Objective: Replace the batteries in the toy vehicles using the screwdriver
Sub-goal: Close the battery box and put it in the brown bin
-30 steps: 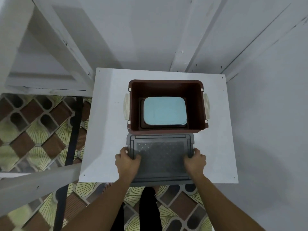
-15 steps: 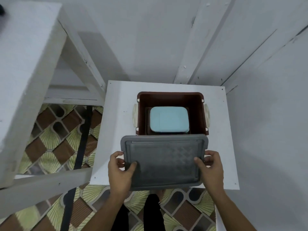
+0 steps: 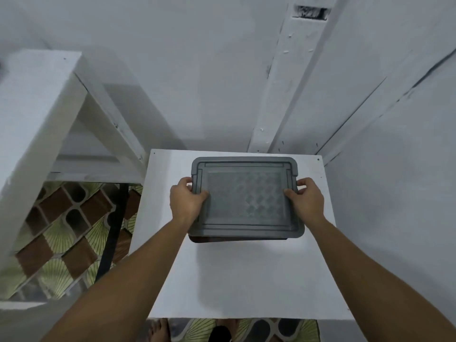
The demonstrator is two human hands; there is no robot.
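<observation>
White table (image 3: 246, 280) bears the brown box (image 3: 204, 239); over it, left hand (image 3: 186, 199) and right hand (image 3: 307, 199) pinch the grey lid (image 3: 244, 196) at its side edges (thumbs on top, fingers curled under), so uneven lowering may seat it skewed.

a white square worktop (image 3: 246, 280) stands in a corner of white painted walls (image 3: 197, 82). left of it, a slanted white wooden frame (image 3: 32, 114) above a floor (image 3: 61, 230) patterned in brown squares and green fans.
</observation>
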